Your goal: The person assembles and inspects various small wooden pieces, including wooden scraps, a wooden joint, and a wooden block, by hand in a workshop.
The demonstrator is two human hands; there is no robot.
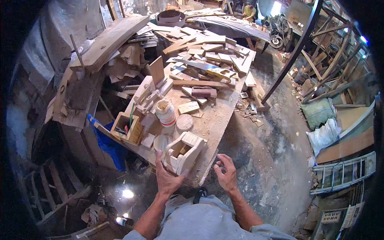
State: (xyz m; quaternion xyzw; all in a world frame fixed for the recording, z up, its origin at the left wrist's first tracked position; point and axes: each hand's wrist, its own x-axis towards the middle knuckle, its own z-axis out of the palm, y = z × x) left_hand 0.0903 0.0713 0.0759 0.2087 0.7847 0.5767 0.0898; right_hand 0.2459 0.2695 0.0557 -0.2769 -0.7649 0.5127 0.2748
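A small pale wooden box (185,151) with an open top and shaped sides stands on the near corner of the workbench (218,132). My left hand (169,178) grips its near end, fingers along the left side and thumb at the front. Just off the bench's right edge is my right hand (226,175), fingers apart and slightly curled, holding nothing. Beyond the box are a round wooden disc (184,122) and a white tub (165,114) with a crusted rim. To the left, a square wooden holder (127,129) contains pens or small tools.
Offcuts (208,50) cover the far bench, with a handsaw (208,69) lying across them. A thick plank (110,42) rests at the left. A dark post (294,52) slants up at the right, near sacks (323,134). Another person (249,13) is far back.
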